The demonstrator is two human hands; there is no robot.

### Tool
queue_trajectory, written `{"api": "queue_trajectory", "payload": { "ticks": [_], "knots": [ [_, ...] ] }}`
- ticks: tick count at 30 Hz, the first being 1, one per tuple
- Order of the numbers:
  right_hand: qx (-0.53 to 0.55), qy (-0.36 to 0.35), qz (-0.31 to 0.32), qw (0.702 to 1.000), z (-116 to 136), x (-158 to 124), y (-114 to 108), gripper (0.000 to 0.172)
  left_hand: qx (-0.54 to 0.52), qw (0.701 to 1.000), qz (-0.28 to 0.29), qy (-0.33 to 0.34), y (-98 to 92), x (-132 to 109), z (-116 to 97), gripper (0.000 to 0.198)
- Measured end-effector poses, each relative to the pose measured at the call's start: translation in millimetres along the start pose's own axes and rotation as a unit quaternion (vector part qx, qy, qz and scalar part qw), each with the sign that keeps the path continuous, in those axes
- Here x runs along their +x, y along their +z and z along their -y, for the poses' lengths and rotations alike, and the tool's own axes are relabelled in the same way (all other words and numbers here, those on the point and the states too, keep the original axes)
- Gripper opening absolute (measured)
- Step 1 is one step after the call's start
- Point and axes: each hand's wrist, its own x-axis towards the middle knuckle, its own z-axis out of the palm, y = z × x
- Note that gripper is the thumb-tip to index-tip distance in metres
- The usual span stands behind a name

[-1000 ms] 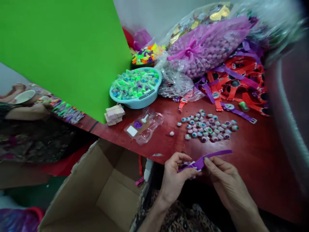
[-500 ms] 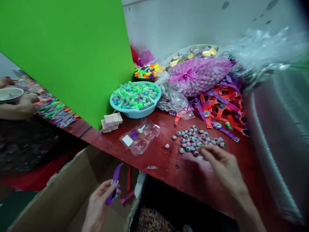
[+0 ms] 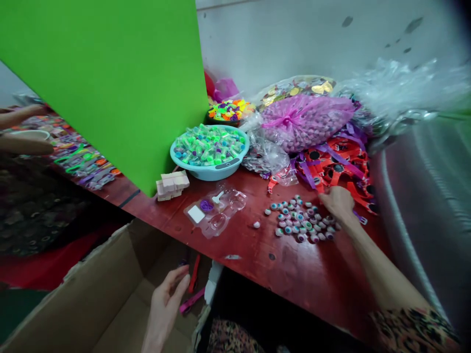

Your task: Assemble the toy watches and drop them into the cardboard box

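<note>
My left hand (image 3: 167, 304) is above the cardboard box (image 3: 106, 289), thumb and fingers apart, holding nothing I can see. Below its fingertips, a red strap (image 3: 195, 273) and a pink strap (image 3: 192, 300) lie inside the box. On the red table, my right hand (image 3: 337, 202) has curled fingers pressed down at the front of a pile of red and purple toy watches (image 3: 338, 169). The hand covers most of a purple toy watch (image 3: 360, 218), whose buckle shows beside the wrist. What the fingertips grip is hidden. Small eyeball toys (image 3: 300, 218) lie just left of that hand.
A clear plastic tray (image 3: 217, 220) with small toys and a stack of pale cards (image 3: 172, 185) lie left. Behind are a blue basin (image 3: 209, 171) of capped tubes and a pink bag (image 3: 309, 120). A green panel (image 3: 110, 88) separates another person's hands (image 3: 25, 144).
My left hand has let go of the purple toy watch over the box. My right hand has moved from the eyeball toys up and back to the watches.
</note>
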Motion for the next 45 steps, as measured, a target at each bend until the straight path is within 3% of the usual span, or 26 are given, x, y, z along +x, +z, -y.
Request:
{"api": "queue_trajectory", "payload": {
  "ticks": [3,5,9,10,12,15,16,18,21,23,26,27,28,30,33,36,38,42,45],
  "knots": [
    [0.07,0.021,0.017,0.997,-6.9,-3.3,-23.4,0.022,-0.05,0.999,0.013,0.012,3.5,-19.1,-35.2,0.039],
    [0.117,0.016,0.006,0.993,-7.2,-22.5,-40.5,0.024,-0.104,0.993,0.055,0.003,15.6,-28.7,-55.2,0.034],
    [0.165,-0.031,-0.04,0.985,11.8,-109.8,-59.6,0.023,-0.239,0.95,0.201,0.0,70.0,-41.1,-95.9,0.033],
    [0.165,-0.061,-0.039,0.984,19.7,-137.4,-59.8,0.021,-0.276,0.929,0.247,-0.008,87.6,-43.1,-106.0,0.036],
    [0.143,-0.195,-0.042,0.97,34.3,-189.2,-56.7,0.02,-0.339,0.887,0.313,-0.023,122.1,-45.8,-123.3,0.046],
    [0.211,-0.308,0.043,0.927,39.8,-236.3,-54.1,0.02,-0.373,0.862,0.343,-0.016,158.9,-46.6,-136.1,0.051],
    [0.236,-0.305,0.088,0.918,35.6,-240.9,-55.5,0.02,-0.375,0.86,0.346,-0.018,165.0,-46.3,-136.7,0.046],
    [0.268,-0.228,0.15,0.924,21.1,-235.9,-61.2,0.022,-0.385,0.858,0.34,-0.03,168.7,-45.6,-133.8,0.032],
    [0.33,-0.042,0.137,0.933,1.7,-212.1,-67.9,0.028,-0.39,0.846,0.36,-0.049,163.1,-46.4,-124.7,0.025],
    [0.432,0.041,0.174,0.884,1.5,-199.5,-66.2,0.043,-0.372,0.815,0.439,-0.074,160.0,-49.2,-117.7,0.025],
    [0.588,0.13,0.319,0.732,17.6,-193.6,-57.1,0.046,-0.362,0.761,0.524,-0.121,158.1,-56.0,-106.3,0.026],
    [0.623,0.153,0.321,0.697,23.5,-194.1,-54.0,0.041,-0.368,0.756,0.524,-0.137,156.8,-58.4,-102.3,0.028],
    [0.651,0.166,0.292,0.681,28.1,-195.0,-51.2,0.037,-0.377,0.757,0.511,-0.153,154.4,-60.5,-98.4,0.031],
    [0.676,0.165,0.189,0.693,31.8,-197.2,-47.6,0.032,-0.399,0.775,0.457,-0.178,146.7,-63.6,-91.7,0.037],
    [0.607,0.134,0.093,0.778,25.3,-201.7,-45.3,0.038,-0.422,0.814,0.355,-0.181,133.8,-64.4,-87.0,0.038],
    [0.481,0.073,0.107,0.867,15.3,-211.1,-43.7,0.049,-0.425,0.854,0.263,-0.146,130.2,-61.2,-88.6,0.034],
    [0.413,0.027,0.139,0.9,11.2,-219.8,-42.4,0.054,-0.419,0.874,0.219,-0.118,133.5,-59.1,-90.7,0.033],
    [0.33,-0.028,0.205,0.921,14.3,-236.2,-43.1,0.053,-0.388,0.896,0.206,-0.067,142.6,-61.5,-93.7,0.032],
    [0.288,-0.077,0.195,0.934,25.2,-243.3,-47.2,0.037,-0.352,0.91,0.217,-0.031,145.4,-66.4,-95.8,0.033]
  ]
}}
